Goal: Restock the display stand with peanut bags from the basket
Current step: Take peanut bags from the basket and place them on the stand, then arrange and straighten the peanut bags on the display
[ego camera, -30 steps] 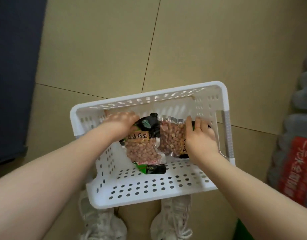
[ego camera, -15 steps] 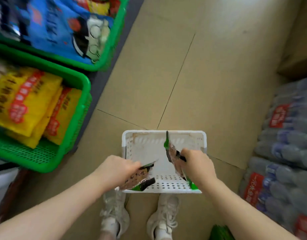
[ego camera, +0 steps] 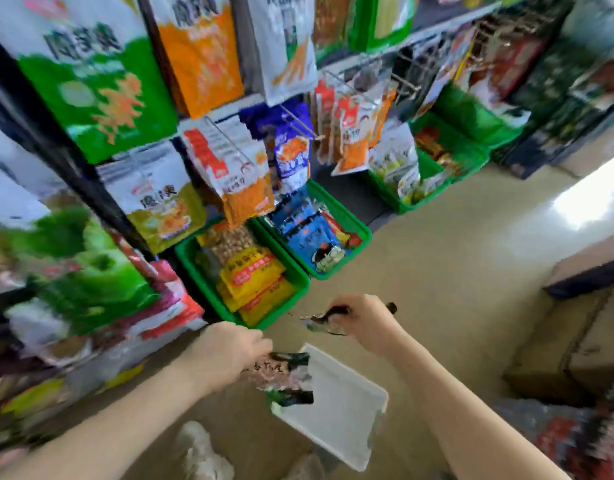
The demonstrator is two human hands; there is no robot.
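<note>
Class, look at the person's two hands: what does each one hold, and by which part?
The left hand grips a peanut bag by its top-left edge. The right hand holds a second peanut bag, seen edge-on; where on that bag cannot be told.

A shop: hanging snack bags, green stock bins.

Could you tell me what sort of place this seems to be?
Most likely a small grocery or snack shop: snack bags hanging on wire hooks, green bins of packaged goods on the floor, and packs of bottled drinks beside them.
</note>
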